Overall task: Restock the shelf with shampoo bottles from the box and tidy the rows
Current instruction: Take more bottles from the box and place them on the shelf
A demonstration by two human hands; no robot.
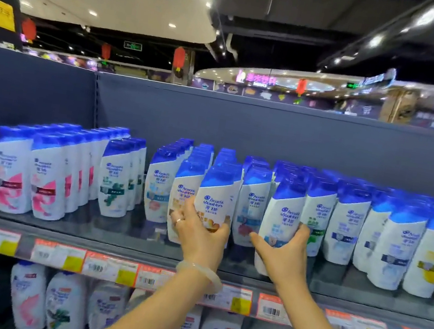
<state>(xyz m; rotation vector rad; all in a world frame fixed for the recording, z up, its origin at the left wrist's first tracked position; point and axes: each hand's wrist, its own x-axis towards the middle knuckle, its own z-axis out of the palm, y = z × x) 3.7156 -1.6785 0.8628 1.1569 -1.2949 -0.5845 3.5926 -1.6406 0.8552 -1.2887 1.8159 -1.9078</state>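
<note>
White shampoo bottles with blue caps stand in rows on the dark top shelf (113, 239). My left hand (201, 231), with a ring and a pale bangle, grips the lower part of an orange-labelled bottle (214, 198) at the front of a middle row. My right hand (285, 253) holds a blue-labelled bottle (282, 217) that leans left at the shelf's front edge. Pink-labelled bottles (13, 174) fill the rows on the left, and yellow-labelled bottles (431, 255) stand at the right. No box is in view.
Price tags (108, 268) run along the shelf's front rail. Larger shampoo bottles (65, 305) stand on the shelf below. A grey back panel (245, 123) rises behind the rows. Bare shelf shows in front of the green-labelled bottles (114, 185).
</note>
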